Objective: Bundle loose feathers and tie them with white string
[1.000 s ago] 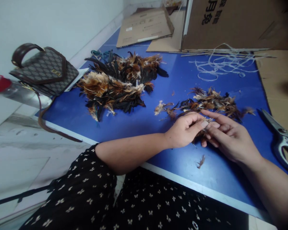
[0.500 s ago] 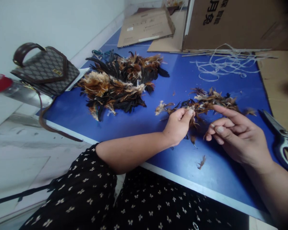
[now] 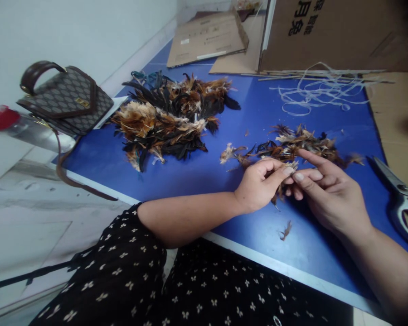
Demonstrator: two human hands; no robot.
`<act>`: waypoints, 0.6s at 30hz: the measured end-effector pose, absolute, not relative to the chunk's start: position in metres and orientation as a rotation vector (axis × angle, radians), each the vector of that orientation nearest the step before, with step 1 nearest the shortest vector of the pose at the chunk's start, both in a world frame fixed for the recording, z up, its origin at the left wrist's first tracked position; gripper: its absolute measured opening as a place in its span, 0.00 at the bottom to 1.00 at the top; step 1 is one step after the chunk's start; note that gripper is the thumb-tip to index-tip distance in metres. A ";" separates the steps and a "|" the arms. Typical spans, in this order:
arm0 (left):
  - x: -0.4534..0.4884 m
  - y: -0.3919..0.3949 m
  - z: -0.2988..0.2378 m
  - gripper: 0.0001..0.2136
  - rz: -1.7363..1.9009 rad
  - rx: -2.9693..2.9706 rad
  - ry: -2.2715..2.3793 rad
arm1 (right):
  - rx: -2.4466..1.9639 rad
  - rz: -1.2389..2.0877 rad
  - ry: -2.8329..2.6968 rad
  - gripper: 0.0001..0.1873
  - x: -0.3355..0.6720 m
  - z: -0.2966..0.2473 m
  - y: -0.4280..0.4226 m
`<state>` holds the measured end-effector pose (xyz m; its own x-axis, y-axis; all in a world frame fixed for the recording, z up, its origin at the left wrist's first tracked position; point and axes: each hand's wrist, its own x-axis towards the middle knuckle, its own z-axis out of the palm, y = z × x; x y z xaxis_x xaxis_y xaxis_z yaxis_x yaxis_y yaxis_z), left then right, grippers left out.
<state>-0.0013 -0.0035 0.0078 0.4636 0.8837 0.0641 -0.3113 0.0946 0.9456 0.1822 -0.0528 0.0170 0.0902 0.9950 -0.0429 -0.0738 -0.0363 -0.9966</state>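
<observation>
My left hand [image 3: 261, 184] is closed in a pinch around a small bunch of brown feathers [image 3: 293, 165], whose pale quill ends poke up past the thumb. Right against that bunch, my right hand [image 3: 335, 194] has its thumb and middle fingers pressed together while the index finger stretches out above. Whatever lies in the right pinch is hidden. Behind both hands spreads a loose pile of brown and black feathers [image 3: 306, 141]. One stray feather [image 3: 286, 230] lies on the blue table [image 3: 204, 199] nearer to me.
Bundled feathers [image 3: 166, 127] heap at the left. Scissors [image 3: 399, 190] rest at the right edge, on cardboard. White string [image 3: 321, 90] lies tangled at the back before a large carton [image 3: 340, 40]. A handbag [image 3: 68, 99] and a bottle [image 3: 30, 129] are at far left.
My left hand has moved right with the feather bunch. My right hand has shifted slightly left, and its fingertips now meet the bunch, where before there was a gap.
</observation>
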 end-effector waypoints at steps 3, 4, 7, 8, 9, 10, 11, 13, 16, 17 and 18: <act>-0.004 -0.002 0.012 0.23 1.085 1.269 0.662 | -1.227 1.210 -1.095 0.43 0.182 0.017 -0.054; -0.004 -0.002 0.012 0.22 1.105 1.298 0.675 | -1.227 1.212 -1.104 0.43 0.182 0.017 -0.054; -0.007 -0.001 0.013 0.21 1.082 1.326 0.680 | -1.220 1.214 -1.134 0.40 0.184 0.017 -0.054; -0.007 -0.001 0.012 0.21 1.063 1.329 0.673 | -1.220 1.217 -1.139 0.39 0.184 0.017 -0.054; -0.007 -0.002 0.012 0.21 1.044 1.325 0.662 | -1.220 1.222 -1.146 0.38 0.184 0.017 -0.054; -0.007 -0.002 0.011 0.21 1.017 1.311 0.645 | -1.223 1.226 -1.160 0.36 0.184 0.017 -0.054; -0.007 -0.002 0.010 0.21 0.986 1.282 0.629 | -1.231 1.230 -1.186 0.34 0.184 0.018 -0.054; -0.005 -0.001 0.007 0.21 0.933 1.186 0.610 | -1.265 1.206 -1.262 0.30 0.182 0.020 -0.055; -0.002 0.001 0.002 0.20 0.963 1.047 0.628 | -1.353 1.022 -1.339 0.24 0.179 0.023 -0.058; -0.001 0.002 0.000 0.19 0.983 1.016 0.632 | -1.376 0.938 -1.338 0.23 0.178 0.024 -0.059; 0.000 0.003 -0.001 0.19 0.991 0.988 0.629 | -1.390 0.858 -1.332 0.23 0.178 0.023 -0.060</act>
